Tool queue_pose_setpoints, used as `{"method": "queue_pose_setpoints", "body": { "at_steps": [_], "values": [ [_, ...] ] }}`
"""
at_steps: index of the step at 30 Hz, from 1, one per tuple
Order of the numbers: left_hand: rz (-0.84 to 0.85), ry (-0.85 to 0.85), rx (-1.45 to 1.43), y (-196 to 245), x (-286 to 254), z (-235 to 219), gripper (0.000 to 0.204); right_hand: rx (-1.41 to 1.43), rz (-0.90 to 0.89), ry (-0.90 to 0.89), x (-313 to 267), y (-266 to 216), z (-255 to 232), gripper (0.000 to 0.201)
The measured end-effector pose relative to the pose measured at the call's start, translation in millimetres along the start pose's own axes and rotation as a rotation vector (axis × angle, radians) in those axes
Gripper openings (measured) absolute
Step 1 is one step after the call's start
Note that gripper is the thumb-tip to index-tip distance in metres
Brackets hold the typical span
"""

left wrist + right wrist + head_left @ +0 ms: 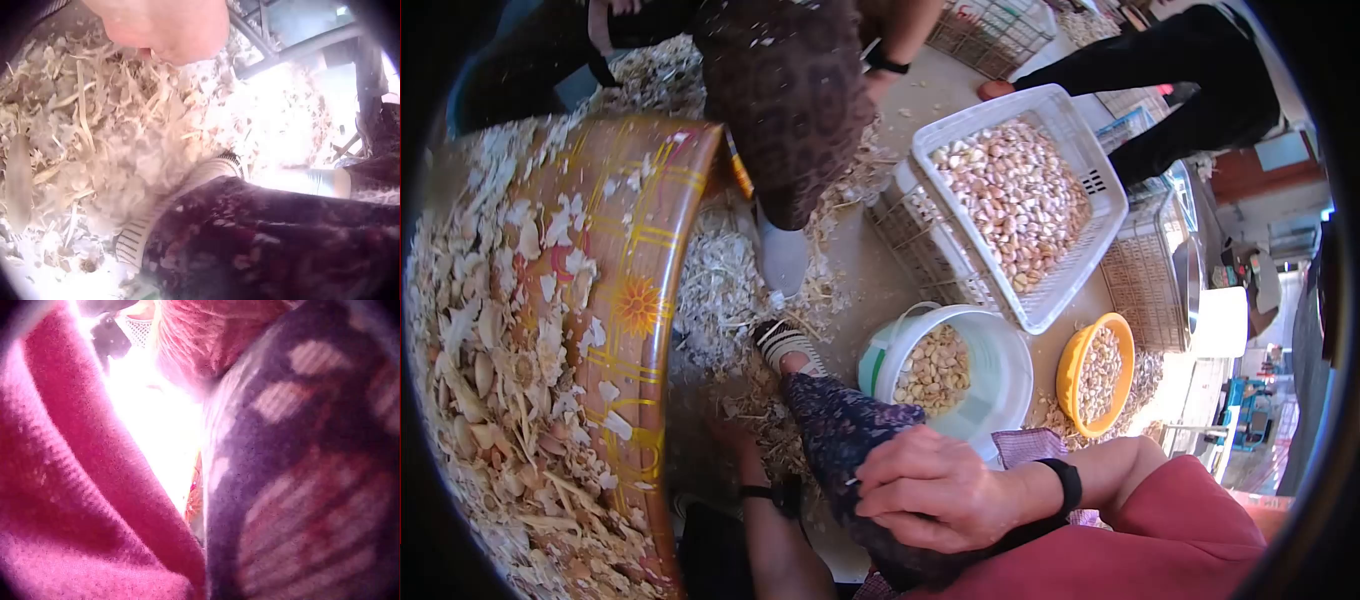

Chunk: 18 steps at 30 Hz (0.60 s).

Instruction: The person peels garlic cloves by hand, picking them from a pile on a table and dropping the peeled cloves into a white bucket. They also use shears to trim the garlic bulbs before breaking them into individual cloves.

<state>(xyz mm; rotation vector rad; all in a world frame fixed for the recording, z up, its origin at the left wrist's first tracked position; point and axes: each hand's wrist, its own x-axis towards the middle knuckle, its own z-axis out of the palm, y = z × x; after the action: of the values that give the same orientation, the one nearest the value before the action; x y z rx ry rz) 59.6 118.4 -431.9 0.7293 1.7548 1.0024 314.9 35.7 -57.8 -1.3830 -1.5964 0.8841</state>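
Note:
My right hand [940, 490] rests over the knee of the dark floral trousers [835, 410], fingers loosely bent, with a small pale bit by the fingertips. In the right wrist view, floral cloth [300, 462] and a red sleeve or shirt [81, 456] fill most of the picture. My left hand [169, 28] reaches down low over loose garlic skins [125, 112], beside a striped shoe [134, 240]. Its fingertips are hidden, so I cannot tell whether it holds anything. Dry skins and stalks also lie heaped on a patterned table cover [640, 310].
Peeled garlic cloves lie in a white bucket [1000, 380] near my knee. Beyond it, a white crate [1040, 315] full of cloves is stacked on another crate. An orange basin [1127, 350] holds more cloves. Another person's leg [785, 100] and a standing person's dark trousers [1200, 60] are close by.

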Motion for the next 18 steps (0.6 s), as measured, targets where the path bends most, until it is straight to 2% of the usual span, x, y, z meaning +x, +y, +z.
{"method": "queue_pose_setpoints", "body": {
  "at_steps": [1,3,4,7,9,11,12,13,15,18],
  "values": [
    [0.019,-0.02,-0.007,2,1,-7,0.033,0.017,-0.019,-0.007,0,-1,1,0.017],
    [0.248,-0.062,0.504,13,9,-31,0.033,0.017,-0.038,0.029,-1,-3,2,0.015],
    [0.275,-0.067,0.498,23,4,-32,0.033,0.016,-0.049,0.039,-4,-3,3,0.015],
    [0.555,-0.048,0.716,48,-5,-38,0.037,0.022,-0.062,0.086,-13,-3,6,0.011],
    [0.385,-0.326,0.691,159,-84,-5,0.036,0.022,-0.066,0.107,-17,-2,6,0.01],
    [0.53,-0.495,0.23,191,-105,26,0.036,0.016,-0.119,0.134,-20,-3,7,0.009],
    [0.594,-0.575,0.095,233,-134,42,0.032,0.0,-0.115,0.145,-22,-5,8,0.009],
    [0.628,-0.562,0.063,268,-156,59,0.032,-0.02,-0.109,0.152,-25,-4,6,0.009],
    [0.922,-0.697,0.153,324,-196,80,0.029,-0.039,-0.141,0.16,-31,-3,3,0.011],
    [1.049,-0.837,0.157,374,-255,115,0.026,-0.135,-0.085,0.232,-38,-6,7,0.017]
  ]
}}
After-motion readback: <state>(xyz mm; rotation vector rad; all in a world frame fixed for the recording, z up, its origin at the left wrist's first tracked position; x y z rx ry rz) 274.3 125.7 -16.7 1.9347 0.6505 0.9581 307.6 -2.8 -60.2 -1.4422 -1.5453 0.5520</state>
